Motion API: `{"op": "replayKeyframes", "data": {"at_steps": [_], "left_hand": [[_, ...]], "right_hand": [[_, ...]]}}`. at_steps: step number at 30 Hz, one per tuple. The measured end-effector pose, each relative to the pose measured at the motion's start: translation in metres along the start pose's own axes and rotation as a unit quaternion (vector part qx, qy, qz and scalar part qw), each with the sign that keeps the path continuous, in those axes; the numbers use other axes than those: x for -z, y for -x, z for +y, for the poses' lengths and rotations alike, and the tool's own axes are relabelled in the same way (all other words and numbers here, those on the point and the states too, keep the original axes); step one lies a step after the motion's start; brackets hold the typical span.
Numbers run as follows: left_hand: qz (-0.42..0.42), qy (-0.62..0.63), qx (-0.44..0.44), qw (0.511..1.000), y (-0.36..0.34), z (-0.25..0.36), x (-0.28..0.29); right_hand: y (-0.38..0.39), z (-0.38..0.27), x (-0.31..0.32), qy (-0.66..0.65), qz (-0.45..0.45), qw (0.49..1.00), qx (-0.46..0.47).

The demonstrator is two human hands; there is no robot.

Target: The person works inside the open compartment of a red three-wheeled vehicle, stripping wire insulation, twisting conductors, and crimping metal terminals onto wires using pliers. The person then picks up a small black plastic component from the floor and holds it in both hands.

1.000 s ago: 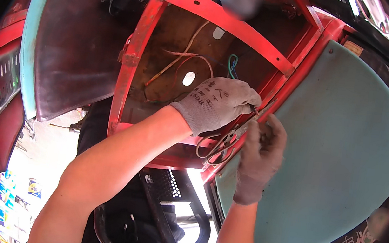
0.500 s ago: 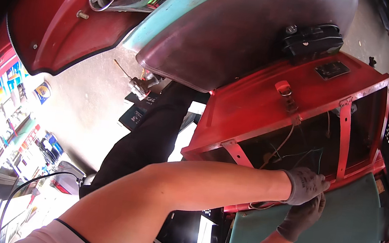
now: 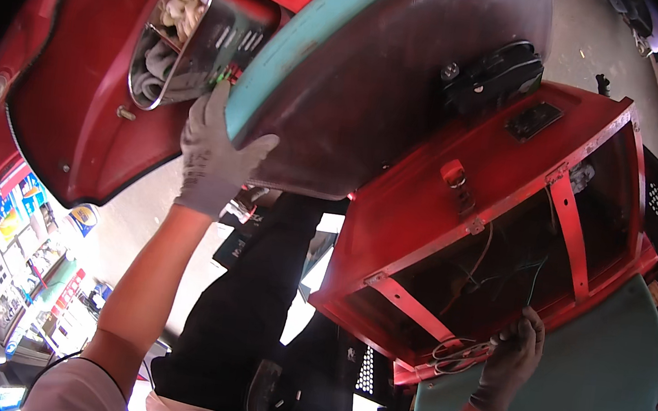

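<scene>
My left hand (image 3: 216, 151), in a grey glove, is raised at the turquoise edge (image 3: 269, 58) of a large dark brown panel. Its thumb sticks out over the brown face and its fingers stretch upward, holding nothing I can see. Near the lower rim of an open red metal box (image 3: 426, 217), my right hand (image 3: 511, 363), also gloved, is closed in a pinch. A thin greenish wire (image 3: 534, 284) runs from its fingertips up into the box's dark inside. Beside that hand, a loose coil of thin wire (image 3: 455, 352) hangs over the rim.
A metal holder (image 3: 221, 44) with pale gloves or cloths is fixed to a red panel (image 3: 96, 95) at the upper left. Red straps (image 3: 572, 235) cross the box opening. A black case (image 3: 492, 78) rests at the box's top. A turquoise panel (image 3: 570, 383) lies below the box.
My left hand has left my right hand at the box and swung up and left to the turquoise edge. My right hand stays by the box rim. The view has shifted.
</scene>
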State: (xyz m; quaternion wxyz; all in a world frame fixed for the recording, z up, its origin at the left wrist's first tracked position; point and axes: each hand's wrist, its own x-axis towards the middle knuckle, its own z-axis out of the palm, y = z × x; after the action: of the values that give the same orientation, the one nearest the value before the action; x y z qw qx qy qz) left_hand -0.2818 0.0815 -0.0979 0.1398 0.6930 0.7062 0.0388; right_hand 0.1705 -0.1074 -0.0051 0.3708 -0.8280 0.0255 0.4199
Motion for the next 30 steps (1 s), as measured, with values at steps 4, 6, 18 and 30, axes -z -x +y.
{"op": "replayKeyframes", "data": {"at_steps": [4,6,18,30], "left_hand": [[-0.038,0.002,0.098,0.994,-0.009,0.026,0.000],[-0.043,-0.056,0.073,0.995,-0.009,0.021,-0.005],[-0.054,-0.001,0.033,0.998,-0.033,0.030,0.017],[0.074,-0.097,0.011,0.992,-0.022,0.037,0.004]], "right_hand": [[-0.003,-0.002,-0.004,-0.015,-0.016,1.000,0.002],[-0.007,-0.003,-0.007,-0.011,-0.020,1.000,0.009],[-0.034,-0.002,-0.027,0.009,-0.103,0.995,-0.007],[-0.037,0.009,-0.025,-0.011,-0.124,0.992,-0.036]]}}
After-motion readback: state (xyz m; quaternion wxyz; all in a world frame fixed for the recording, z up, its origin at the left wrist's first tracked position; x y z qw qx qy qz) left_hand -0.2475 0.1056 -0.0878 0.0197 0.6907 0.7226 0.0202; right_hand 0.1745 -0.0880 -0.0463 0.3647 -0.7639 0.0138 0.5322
